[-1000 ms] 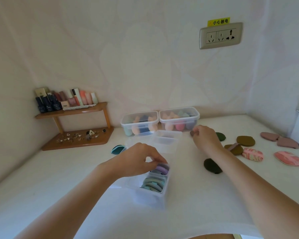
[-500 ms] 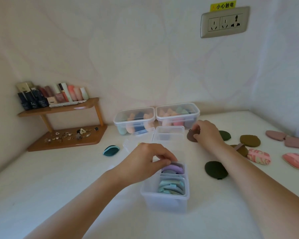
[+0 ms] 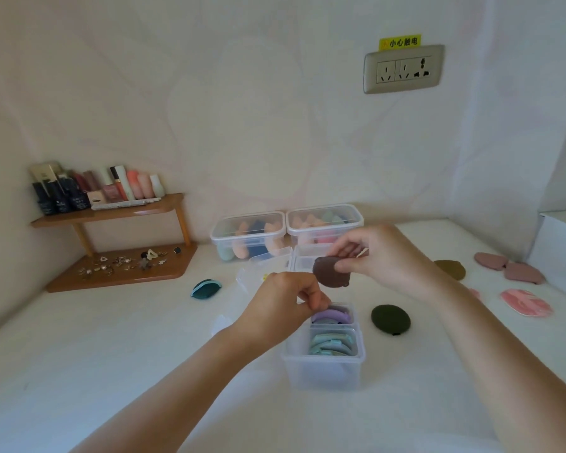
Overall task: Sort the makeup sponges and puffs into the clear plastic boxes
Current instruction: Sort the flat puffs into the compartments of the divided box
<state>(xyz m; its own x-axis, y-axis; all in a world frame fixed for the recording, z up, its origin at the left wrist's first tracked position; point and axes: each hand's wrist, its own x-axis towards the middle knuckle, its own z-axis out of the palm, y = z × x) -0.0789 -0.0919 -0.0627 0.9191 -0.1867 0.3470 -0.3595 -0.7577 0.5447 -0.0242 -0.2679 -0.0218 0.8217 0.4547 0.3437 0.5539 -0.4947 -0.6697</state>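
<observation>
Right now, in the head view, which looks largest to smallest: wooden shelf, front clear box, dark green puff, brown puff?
1. wooden shelf
2. front clear box
3. dark green puff and brown puff: look alike, brown one held up, so unranked

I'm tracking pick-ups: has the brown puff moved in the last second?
Yes. The right hand has lifted the brown puff off the table, away from the lidded boxes and toward the divided box.

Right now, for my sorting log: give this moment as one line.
right hand: pinches brown puff aloft | left hand: at purple puffs in clear box, grip unclear | green puff: on table
</observation>
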